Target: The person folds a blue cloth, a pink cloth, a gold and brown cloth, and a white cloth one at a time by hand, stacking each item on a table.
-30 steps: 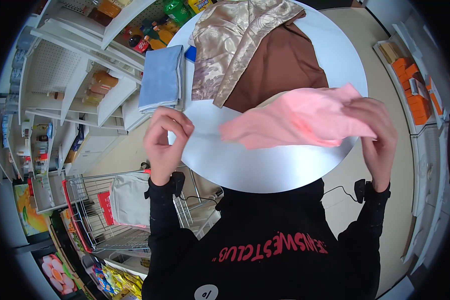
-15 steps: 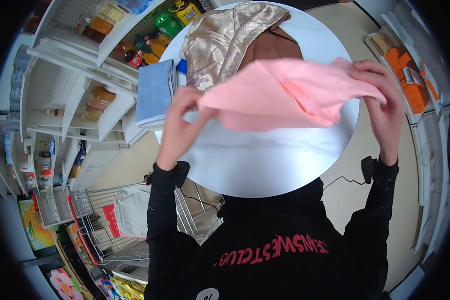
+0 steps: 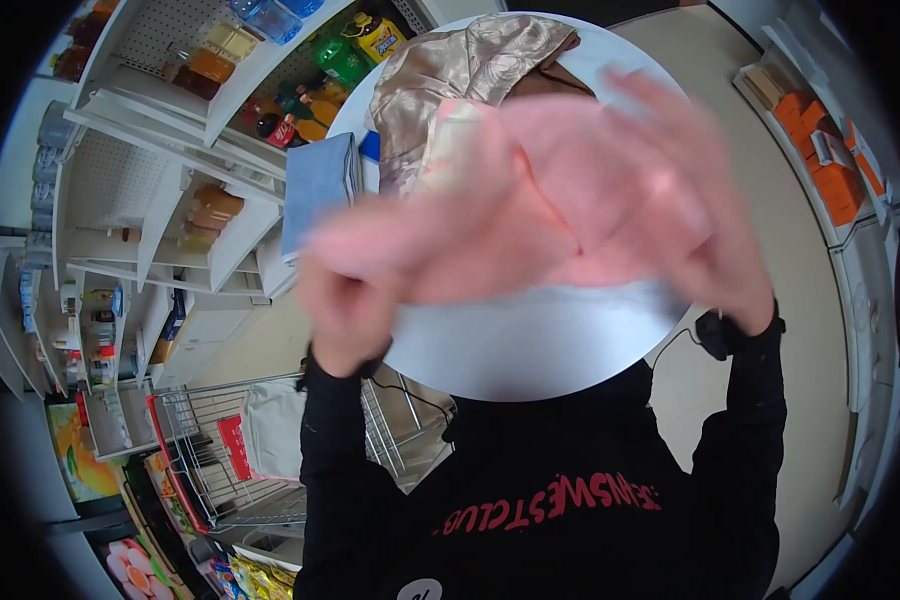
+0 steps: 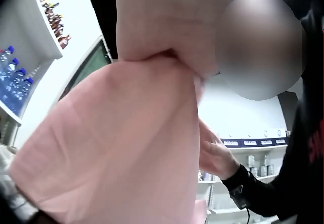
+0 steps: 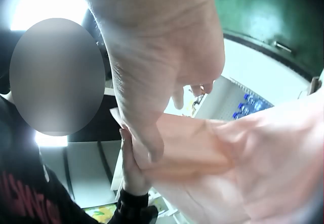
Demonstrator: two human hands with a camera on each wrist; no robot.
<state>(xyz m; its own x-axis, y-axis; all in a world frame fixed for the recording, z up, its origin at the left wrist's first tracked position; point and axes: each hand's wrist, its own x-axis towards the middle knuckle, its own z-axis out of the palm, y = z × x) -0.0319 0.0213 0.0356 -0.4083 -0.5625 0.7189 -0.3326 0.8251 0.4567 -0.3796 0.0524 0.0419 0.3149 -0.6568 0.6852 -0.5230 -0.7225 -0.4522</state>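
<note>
A pink cloth [image 3: 570, 200], blurred by motion, is held up above the round white table [image 3: 510, 350]. My left hand [image 3: 350, 300] pinches its left end; in the left wrist view the cloth [image 4: 121, 148] hangs from the left hand [image 4: 167, 21]. At the cloth's right side, my right hand [image 3: 705, 200] is blurred with fingers extended. The right wrist view shows the right hand [image 5: 157, 62] with its thumb against or just over the cloth [image 5: 202, 158] and its fingers apart. Behind lie a shiny beige patterned cloth [image 3: 430, 80] and a brown one, mostly hidden.
A folded blue cloth [image 3: 315, 190] lies at the table's left edge. Shelves with bottles [image 3: 340, 60] stand at the left, and a shopping cart [image 3: 205, 440] holding a pale cloth [image 3: 272, 430] is at the lower left. Orange boxes [image 3: 830, 180] sit on right shelves.
My left hand has taken hold of the cloth's left end, after being apart from it a second ago. The right hand has shifted left and its fingers have spread from the cloth's edge.
</note>
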